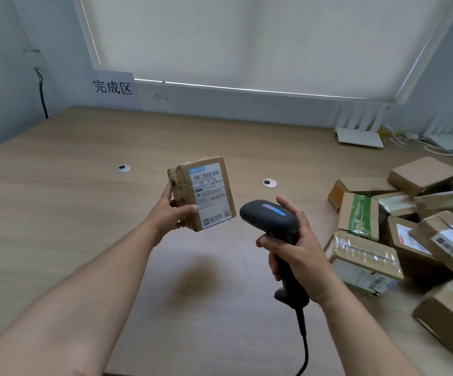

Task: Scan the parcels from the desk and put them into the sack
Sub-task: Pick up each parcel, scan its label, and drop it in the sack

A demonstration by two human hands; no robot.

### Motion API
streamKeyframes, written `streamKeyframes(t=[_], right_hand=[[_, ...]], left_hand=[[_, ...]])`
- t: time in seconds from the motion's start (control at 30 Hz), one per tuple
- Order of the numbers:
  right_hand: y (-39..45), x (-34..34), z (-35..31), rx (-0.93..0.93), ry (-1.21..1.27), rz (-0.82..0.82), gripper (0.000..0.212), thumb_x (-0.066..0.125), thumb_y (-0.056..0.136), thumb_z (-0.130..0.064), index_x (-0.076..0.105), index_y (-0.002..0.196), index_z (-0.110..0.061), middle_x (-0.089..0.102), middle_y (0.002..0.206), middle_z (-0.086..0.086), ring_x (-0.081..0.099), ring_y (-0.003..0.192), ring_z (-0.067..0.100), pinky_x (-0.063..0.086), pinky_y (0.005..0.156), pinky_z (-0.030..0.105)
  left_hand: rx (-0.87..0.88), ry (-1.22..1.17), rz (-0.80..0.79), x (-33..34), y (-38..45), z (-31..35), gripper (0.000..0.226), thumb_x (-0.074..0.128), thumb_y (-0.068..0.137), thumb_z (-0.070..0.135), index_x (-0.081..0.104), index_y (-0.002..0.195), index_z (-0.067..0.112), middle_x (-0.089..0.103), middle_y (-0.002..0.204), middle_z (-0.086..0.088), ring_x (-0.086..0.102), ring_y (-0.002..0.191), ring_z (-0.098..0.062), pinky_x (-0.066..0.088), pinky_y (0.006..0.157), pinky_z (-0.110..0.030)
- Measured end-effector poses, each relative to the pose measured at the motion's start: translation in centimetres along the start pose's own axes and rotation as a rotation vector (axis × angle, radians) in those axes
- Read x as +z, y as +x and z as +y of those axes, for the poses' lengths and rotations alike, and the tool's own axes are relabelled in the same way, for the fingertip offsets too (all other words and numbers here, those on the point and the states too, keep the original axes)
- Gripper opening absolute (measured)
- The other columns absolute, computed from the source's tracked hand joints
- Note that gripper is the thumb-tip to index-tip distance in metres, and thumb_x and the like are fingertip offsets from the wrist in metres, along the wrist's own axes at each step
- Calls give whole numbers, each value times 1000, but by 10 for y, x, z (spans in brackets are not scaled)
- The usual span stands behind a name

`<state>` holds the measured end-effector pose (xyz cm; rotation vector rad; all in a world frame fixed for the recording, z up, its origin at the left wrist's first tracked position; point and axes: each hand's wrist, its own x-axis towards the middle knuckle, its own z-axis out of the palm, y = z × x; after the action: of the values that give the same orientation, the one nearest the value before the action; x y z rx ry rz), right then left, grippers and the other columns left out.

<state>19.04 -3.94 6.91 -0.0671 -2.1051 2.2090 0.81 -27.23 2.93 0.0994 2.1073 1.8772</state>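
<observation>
Head view looks down on my two bare forearms over the tabletop (57,185). My left hand (169,210) grips a small brown parcel (202,192) held up off the wood, thumb lying across the lower edge of its white label (211,195), the other fingers curled round its left side. That label, with barcodes and a blue strip at its top, faces up toward me. My right hand (297,248) is wrapped round the handle of a black scanner (272,221), fingers curled tight on the grip, forefinger up beside the head. The scanner's head sits just right of the parcel's lower corner, close but not touching, with a blue and red light glowing on top; its cable (304,346) hangs down toward the bottom edge.

At my right a heap of parcels (399,232) lies on the tabletop, boxes tilted and leaning on each other, one with green tape. Behind them, by the wall, stand white routers (359,137) with their wires. A paper sign (113,87) with three Chinese characters is stuck to the wall at the far left, under the drawn blind (247,36). Two round cable ports (123,168) show in the wood.
</observation>
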Motion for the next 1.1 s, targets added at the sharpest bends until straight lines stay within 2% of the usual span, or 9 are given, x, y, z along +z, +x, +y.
streamKeyframes(t=[0.17,0.33,0.57,0.7,0.87,0.97,1.1], right_hand=[[-19,2,2,-56,25,31,71,73,75,-10,51,122,-58,69,80,0,48,40,25,41,39,28],[-27,-9,-2,-90,12,83,70,70,86,3,52,121,-55,68,77,4,48,41,26,41,38,29],[-32,-18,1,-101,40,93,68,68,86,3,53,122,-52,68,78,4,48,40,24,41,38,29],[-33,-24,1,-124,53,104,69,66,87,8,53,123,-49,68,81,3,49,39,25,41,38,27],[-31,-28,-2,-136,42,105,68,66,87,7,53,124,-49,68,83,3,49,40,25,42,38,28],[-31,-29,-1,-131,44,103,69,67,86,7,52,123,-50,69,85,1,49,41,25,42,38,28],[-27,-27,-5,-147,74,103,68,75,80,-7,52,121,-56,71,94,4,51,42,24,45,39,30]], left_hand=[[41,8,-21,5,1,19,94,75,80,12,20,145,52,67,114,-1,66,100,-17,54,66,-30],[66,34,-40,17,2,27,95,75,80,11,19,145,51,66,115,-3,64,104,-23,55,78,-40],[70,50,-44,31,3,31,98,75,79,13,16,147,50,65,117,-3,62,107,-25,51,91,-49],[62,45,-59,36,4,30,97,75,80,11,16,147,50,65,117,-4,62,107,-25,54,81,-42],[48,45,-60,38,4,30,99,75,79,11,16,147,50,65,117,-4,63,106,-24,54,79,-41],[44,40,-60,40,4,31,99,76,79,11,16,147,50,65,117,-4,63,106,-24,54,73,-37],[60,33,-23,45,-1,31,98,75,79,11,16,147,49,66,112,-1,64,101,-21,55,67,-33]])
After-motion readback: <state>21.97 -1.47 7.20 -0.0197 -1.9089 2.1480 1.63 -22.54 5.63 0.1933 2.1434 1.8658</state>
